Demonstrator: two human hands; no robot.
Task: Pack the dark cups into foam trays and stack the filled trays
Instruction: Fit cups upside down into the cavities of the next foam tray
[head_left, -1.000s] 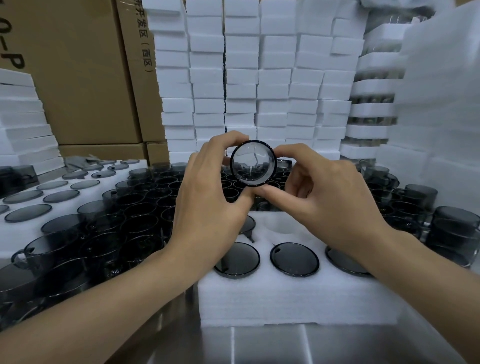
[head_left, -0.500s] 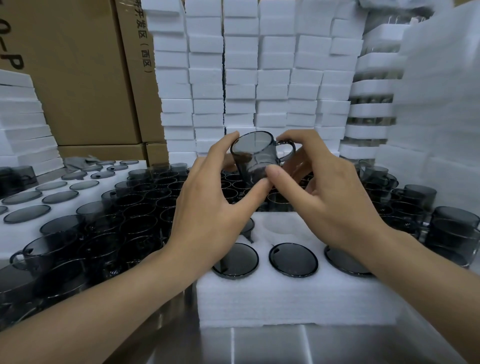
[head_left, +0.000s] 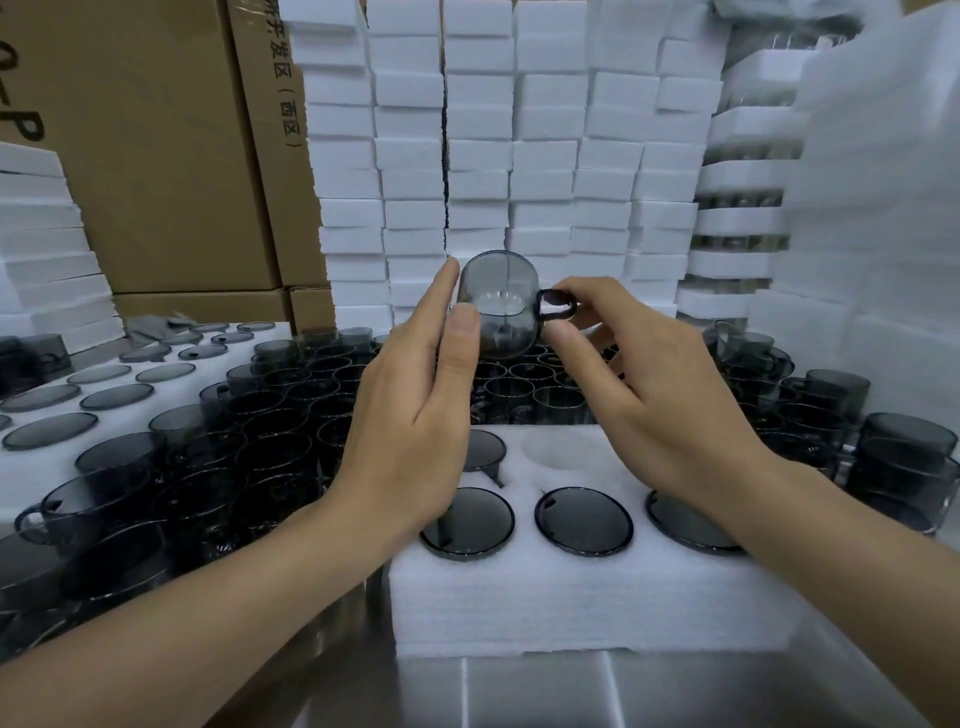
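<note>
Holds one dark cup (head_left: 498, 306) up in the air at twelve o'clock from the foam tray (head_left: 571, 597), clear of everything below, its handle sticking out to three o'clock. Pinches that handle with the right hand (head_left: 670, 410): forefinger curled over the top of the loop, thumb under it, remaining fingers loosely bent beneath. Steadies the cup's nine o'clock side with the left hand (head_left: 410, 415), fingers nearly straight and pointing up, forefinger laid along the wall, thumb pad flat on the near face, nothing wrapped round. Cannot tell through the smoky wall which way the mouth faces. Shows seated cups (head_left: 584, 519) in the tray as dark round faces level with the foam: three along the near row at seven, six and four o'clock of the tray, a fourth in the far row at ten o'clock, partly hidden behind the left hand. Shows an empty well (head_left: 561, 452) just beside that fourth one, toward twelve. Takes in loose cups (head_left: 270, 441) crowded at nine o'clock of the tray, with more beyond it at twelve and out at three. Takes in also a second tray (head_left: 31, 478) of dark discs at far nine o'clock, white foam blocks (head_left: 483, 156) piled high across twelve, cardboard boxes (head_left: 156, 156) at ten to eleven, and stacked trays (head_left: 743, 218) with dark gaps between them at two o'clock
</note>
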